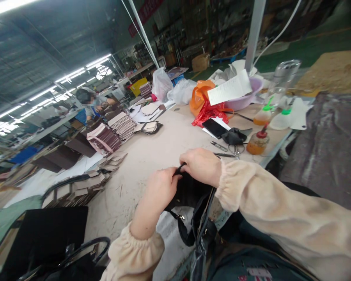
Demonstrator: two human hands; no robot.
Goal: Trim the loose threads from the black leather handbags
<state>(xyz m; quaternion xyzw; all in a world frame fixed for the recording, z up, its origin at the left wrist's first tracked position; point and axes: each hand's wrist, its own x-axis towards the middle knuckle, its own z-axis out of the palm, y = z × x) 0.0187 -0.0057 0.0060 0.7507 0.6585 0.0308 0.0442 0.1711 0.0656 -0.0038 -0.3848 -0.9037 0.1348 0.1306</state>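
Observation:
A black bag [190, 191] with straps and small metal fittings hangs at the near edge of the worktable [169, 136]. My left hand [160, 187] pinches its dark top edge between thumb and fingers. Right beside it, my right hand [200, 166] is closed on the same edge, its fingers curled down and partly hidden. Just beyond my right hand lie thread snips [218, 146], a pair of scissors [236, 150] and a black phone [214, 128].
Stacked brown panels [105, 137] line the left side. A black box-shaped piece [46, 238] stands near left. Glue bottles [257, 142], a red plastic bag [209, 113] and a purple basin [245, 99] sit at the right back. Another person [89, 103] is at the far left.

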